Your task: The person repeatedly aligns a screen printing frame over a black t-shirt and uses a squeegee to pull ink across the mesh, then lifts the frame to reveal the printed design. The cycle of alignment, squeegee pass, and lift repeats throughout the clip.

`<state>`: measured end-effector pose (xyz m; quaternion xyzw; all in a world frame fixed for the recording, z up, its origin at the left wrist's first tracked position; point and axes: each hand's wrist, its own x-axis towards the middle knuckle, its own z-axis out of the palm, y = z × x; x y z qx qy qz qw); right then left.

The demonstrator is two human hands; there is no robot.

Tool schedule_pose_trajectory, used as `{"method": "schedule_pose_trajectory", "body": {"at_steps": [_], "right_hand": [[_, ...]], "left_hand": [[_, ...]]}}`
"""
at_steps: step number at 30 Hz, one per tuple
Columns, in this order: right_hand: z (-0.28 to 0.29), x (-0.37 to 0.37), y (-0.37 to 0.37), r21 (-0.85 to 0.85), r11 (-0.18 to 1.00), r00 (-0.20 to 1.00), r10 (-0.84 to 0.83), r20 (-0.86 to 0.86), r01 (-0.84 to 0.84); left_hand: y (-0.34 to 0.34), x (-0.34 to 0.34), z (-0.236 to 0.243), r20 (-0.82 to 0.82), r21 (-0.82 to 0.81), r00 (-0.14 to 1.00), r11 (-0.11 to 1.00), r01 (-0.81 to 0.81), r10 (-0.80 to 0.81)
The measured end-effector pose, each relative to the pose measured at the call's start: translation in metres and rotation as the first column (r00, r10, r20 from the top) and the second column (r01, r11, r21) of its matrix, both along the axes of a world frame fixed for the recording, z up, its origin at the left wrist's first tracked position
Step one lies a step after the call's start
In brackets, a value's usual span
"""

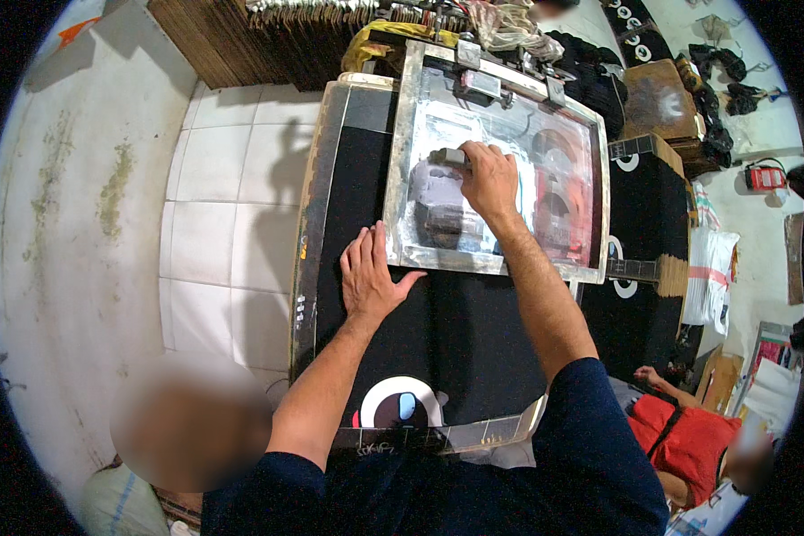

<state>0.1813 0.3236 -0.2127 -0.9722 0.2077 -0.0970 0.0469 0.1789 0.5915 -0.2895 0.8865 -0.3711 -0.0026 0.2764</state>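
Observation:
A metal-framed printing screen [398,161] lies over black fabric [473,348] spread on a board. My right hand [493,183] is closed around a squeegee [449,156] on the mesh, in the left half of the frame. Pale lilac-grey ink [438,186] is smeared on the mesh just below the squeegee. My left hand [371,275] rests on the fabric at the frame's near left corner, fingers extended and thumb spread toward the near rail. Much of the squeegee is hidden by my right hand.
Metal clamps [481,85] hold the screen's far side. A white ring print [375,390] shows on the fabric near me. Another board with black fabric [643,223] stands to the right. A person in red [688,447] is at the lower right. Stacked boards [214,45] stand far left.

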Motion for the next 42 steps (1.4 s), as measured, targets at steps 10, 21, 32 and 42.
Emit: {"method": "schedule_pose_trajectory", "body": {"at_steps": [10, 21, 32, 42], "right_hand": [[-0.02, 0.061, -0.074, -0.109, 0.991, 0.983, 0.092, 0.161, -0.075], [-0.021, 0.026, -0.038, -0.107, 0.991, 0.993, 0.091, 0.075, -0.083], [0.005, -0.03, 0.024, -0.037, 0.997, 0.991, 0.074, 0.109, -0.07], [0.0, -0.096, 0.077, 0.023, 1.0, 0.996, -0.002, 0.094, 0.0]], "left_hand": [[-0.002, 0.001, -0.005, 0.019, 0.034, 0.999, 0.999, 0.029, -0.029], [-0.003, 0.0, -0.008, 0.027, 0.021, 1.0, 1.0, 0.01, -0.011], [-0.003, 0.0, -0.005, 0.021, 0.039, 1.0, 0.999, 0.011, -0.011], [-0.001, 0.003, -0.007, -0.038, -0.104, 0.996, 0.992, 0.073, -0.078]]}}
